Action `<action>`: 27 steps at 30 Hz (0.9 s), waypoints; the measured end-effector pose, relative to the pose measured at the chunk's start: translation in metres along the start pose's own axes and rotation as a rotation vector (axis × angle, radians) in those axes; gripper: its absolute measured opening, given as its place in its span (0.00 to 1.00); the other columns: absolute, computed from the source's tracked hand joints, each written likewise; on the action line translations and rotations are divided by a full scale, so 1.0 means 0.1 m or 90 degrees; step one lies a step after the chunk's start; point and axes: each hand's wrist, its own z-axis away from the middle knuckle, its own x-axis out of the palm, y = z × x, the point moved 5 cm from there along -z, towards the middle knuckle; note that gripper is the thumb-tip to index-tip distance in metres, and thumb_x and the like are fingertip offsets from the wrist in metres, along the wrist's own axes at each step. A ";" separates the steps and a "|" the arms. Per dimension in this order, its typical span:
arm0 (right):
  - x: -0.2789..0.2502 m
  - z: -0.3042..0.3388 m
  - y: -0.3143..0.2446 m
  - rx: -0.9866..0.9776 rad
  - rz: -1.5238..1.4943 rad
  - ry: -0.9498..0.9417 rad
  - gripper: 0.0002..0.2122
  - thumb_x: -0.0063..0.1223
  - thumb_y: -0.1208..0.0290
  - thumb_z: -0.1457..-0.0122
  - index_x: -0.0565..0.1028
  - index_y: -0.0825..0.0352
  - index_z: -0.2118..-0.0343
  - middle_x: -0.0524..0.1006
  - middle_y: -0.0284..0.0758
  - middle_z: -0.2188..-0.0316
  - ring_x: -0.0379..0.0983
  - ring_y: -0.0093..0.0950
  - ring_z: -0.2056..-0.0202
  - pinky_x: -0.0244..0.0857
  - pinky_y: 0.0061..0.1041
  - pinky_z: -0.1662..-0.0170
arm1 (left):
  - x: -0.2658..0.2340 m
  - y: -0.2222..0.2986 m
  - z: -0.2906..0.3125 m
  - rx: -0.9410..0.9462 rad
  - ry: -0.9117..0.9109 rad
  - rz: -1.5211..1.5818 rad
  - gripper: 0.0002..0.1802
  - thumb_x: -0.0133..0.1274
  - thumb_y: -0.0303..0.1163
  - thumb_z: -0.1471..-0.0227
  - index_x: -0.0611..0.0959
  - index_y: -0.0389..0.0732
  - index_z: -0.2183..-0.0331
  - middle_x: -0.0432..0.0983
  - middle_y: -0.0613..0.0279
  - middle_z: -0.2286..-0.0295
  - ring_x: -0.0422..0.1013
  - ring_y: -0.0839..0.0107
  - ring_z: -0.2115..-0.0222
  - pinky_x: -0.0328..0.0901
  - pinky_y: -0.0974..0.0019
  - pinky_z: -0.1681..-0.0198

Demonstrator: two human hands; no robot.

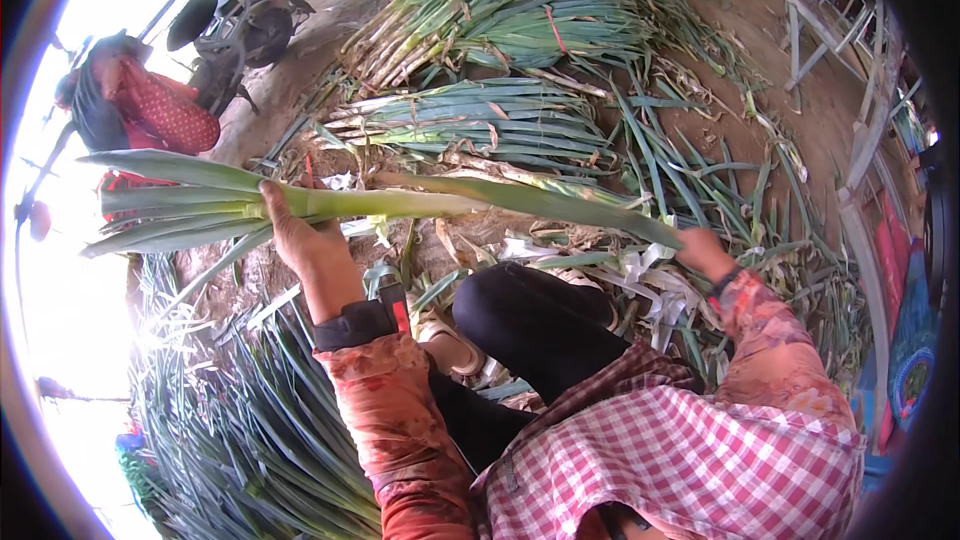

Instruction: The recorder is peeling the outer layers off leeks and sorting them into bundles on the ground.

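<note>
My left hand (307, 240) is wrapped round a large green onion (400, 204), just below where its leaves fan out to the left. The pale stalk points right and lies level above the ground. A long outer leaf (560, 206) stretches from beside the stalk toward the right, its far end pinched in my right hand (706, 253). Whether the leaf is still joined to the stalk I cannot tell. Below my left forearm lies a big heap of green onions (250, 420) with dark green leaves.
Sorted green onions (480, 120) lie ahead, with tied bundles (560, 30) behind them. Stripped leaves and peelings (660, 290) litter the ground around my shoes (448, 342). A motorbike (250, 25) and a red dotted cloth (170, 110) are far left; a metal frame (860, 150) stands right.
</note>
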 end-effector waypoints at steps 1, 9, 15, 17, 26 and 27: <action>0.02 0.19 0.37 0.106 0.035 -0.027 0.12 0.50 0.65 0.64 0.73 0.63 0.74 0.72 0.42 0.78 0.69 0.39 0.74 0.63 0.33 0.69 | -0.02 0.02 -0.01 -0.010 -0.009 -0.005 0.24 0.57 0.40 0.63 0.68 0.38 0.65 0.66 0.62 0.75 0.67 0.66 0.73 0.66 0.67 0.71; -0.72 -0.41 -0.07 0.100 -0.156 0.061 0.15 0.49 0.67 0.57 0.68 0.68 0.66 0.72 0.42 0.72 0.70 0.36 0.69 0.63 0.27 0.66 | 0.10 0.06 0.04 -0.016 -0.127 0.024 0.24 0.51 0.49 0.60 0.67 0.43 0.64 0.64 0.62 0.77 0.63 0.71 0.79 0.62 0.68 0.74; -0.70 -0.78 -2.52 -0.356 -0.416 0.134 0.15 0.42 0.63 0.47 0.64 0.66 0.60 0.72 0.40 0.73 0.70 0.35 0.71 0.62 0.25 0.67 | 0.18 -0.02 0.17 -0.003 -0.101 0.017 0.26 0.46 0.55 0.58 0.65 0.46 0.63 0.64 0.63 0.78 0.62 0.72 0.79 0.61 0.68 0.75; -0.56 -0.84 -2.74 -0.359 -0.447 0.115 0.15 0.41 0.62 0.47 0.65 0.66 0.61 0.72 0.41 0.75 0.69 0.36 0.73 0.62 0.26 0.69 | 0.15 0.00 0.19 0.007 -0.075 -0.004 0.25 0.45 0.55 0.58 0.65 0.47 0.63 0.64 0.63 0.78 0.62 0.72 0.80 0.61 0.68 0.75; -0.73 -0.83 -2.89 -0.394 -0.526 0.070 0.15 0.38 0.59 0.46 0.72 0.66 0.74 0.68 0.44 0.86 0.62 0.42 0.83 0.58 0.30 0.78 | 0.08 0.07 0.13 -0.017 -0.122 0.053 0.22 0.44 0.56 0.57 0.66 0.48 0.69 0.62 0.68 0.82 0.60 0.75 0.84 0.59 0.70 0.80; -0.74 -0.83 -2.89 -0.396 -0.523 0.068 0.15 0.38 0.59 0.46 0.72 0.66 0.74 0.68 0.44 0.86 0.62 0.42 0.83 0.58 0.30 0.78 | 0.08 0.07 0.12 -0.016 -0.119 0.055 0.22 0.44 0.56 0.57 0.66 0.48 0.69 0.62 0.68 0.82 0.60 0.75 0.84 0.59 0.70 0.80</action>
